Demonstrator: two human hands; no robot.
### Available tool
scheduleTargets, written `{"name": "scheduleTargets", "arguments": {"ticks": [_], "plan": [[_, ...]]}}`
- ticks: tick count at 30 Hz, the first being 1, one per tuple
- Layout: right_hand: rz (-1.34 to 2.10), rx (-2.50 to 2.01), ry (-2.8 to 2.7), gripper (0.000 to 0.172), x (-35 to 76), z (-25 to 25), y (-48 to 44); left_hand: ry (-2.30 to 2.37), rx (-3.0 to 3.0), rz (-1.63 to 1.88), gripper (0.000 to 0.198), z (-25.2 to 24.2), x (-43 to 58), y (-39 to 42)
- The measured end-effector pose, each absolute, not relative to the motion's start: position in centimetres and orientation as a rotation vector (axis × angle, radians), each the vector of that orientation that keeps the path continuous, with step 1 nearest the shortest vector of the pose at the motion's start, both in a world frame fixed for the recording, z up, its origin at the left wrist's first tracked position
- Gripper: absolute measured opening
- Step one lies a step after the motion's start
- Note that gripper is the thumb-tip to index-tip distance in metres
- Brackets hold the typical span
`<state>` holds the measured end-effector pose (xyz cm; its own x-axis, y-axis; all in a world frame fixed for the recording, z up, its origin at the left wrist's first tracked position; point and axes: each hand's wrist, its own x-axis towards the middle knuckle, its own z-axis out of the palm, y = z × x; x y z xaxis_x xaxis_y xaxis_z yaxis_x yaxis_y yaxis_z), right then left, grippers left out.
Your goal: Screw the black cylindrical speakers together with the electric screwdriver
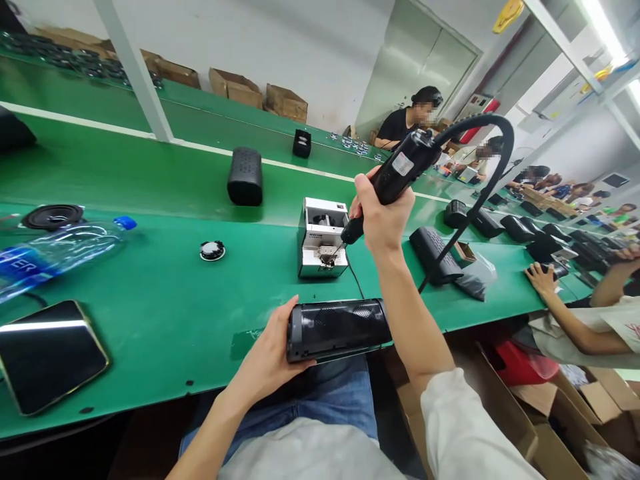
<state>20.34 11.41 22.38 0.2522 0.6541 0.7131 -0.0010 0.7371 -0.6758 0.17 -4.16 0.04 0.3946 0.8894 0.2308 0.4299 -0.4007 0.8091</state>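
My left hand grips the left end of a black speaker housing lying sideways at the near edge of the green table. My right hand holds a black electric screwdriver, tilted, with its bit down in the white screw feeder box behind the speaker. A thick black cable arcs from the screwdriver's top down to the table.
A water bottle and a dark phone lie at left, with a round speaker driver and a small disc. Another black speaker stands on the belt. More housings lie at right, near a co-worker's hand. Cardboard boxes sit below.
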Motion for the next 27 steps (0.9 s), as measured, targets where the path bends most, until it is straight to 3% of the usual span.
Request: {"name": "scheduleTargets", "arguments": {"ticks": [14, 20, 24, 27], "plan": [[0.515, -0.709, -1.242, 0.05, 20.6, 21.9, 12.3, 1.126, 1.991, 0.9, 0.125, -0.1, 0.1, -4.0], [0.522, -0.666, -1.25, 0.039, 22.2, 22.9, 8.8, 1.146, 2.007, 0.902, 0.125, -0.2, 0.1, -3.9], [0.523, -0.58, -1.226, 0.018, 25.5, 25.3, 2.4, 1.122, 2.01, 0.913, 0.12, -0.1, 0.0, -3.7], [0.507, -0.59, -1.197, 0.021, 28.3, 26.7, -3.3, 1.12, 2.008, 0.929, 0.12, -0.1, -0.1, -3.5]]}}
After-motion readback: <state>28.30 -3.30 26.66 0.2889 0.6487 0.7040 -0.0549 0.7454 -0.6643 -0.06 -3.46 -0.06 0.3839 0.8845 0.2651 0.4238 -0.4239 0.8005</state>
